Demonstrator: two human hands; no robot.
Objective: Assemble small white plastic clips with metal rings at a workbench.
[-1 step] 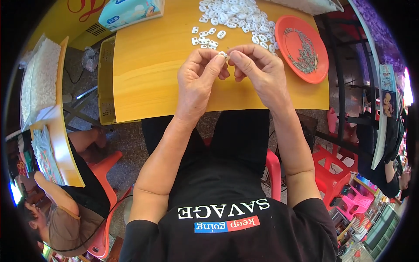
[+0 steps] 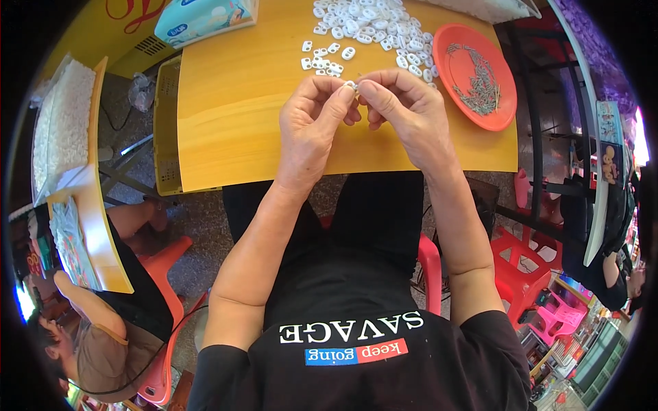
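Both hands meet over the middle of the yellow table [image 2: 260, 116]. Left hand [image 2: 312, 127] and right hand [image 2: 404, 113] are pinching one small white plastic piece [image 2: 351, 85] together, fingertips closed on it from both sides, held just above the tabletop. Right behind it, toward the far edge, sits a loose pile of the same white pieces [image 2: 363, 31]. Over at the right edge there's an orange plate [image 2: 504, 113] with thin metal bits [image 2: 480, 79] on it. A tissue pack [image 2: 202, 17] is at the far left corner.
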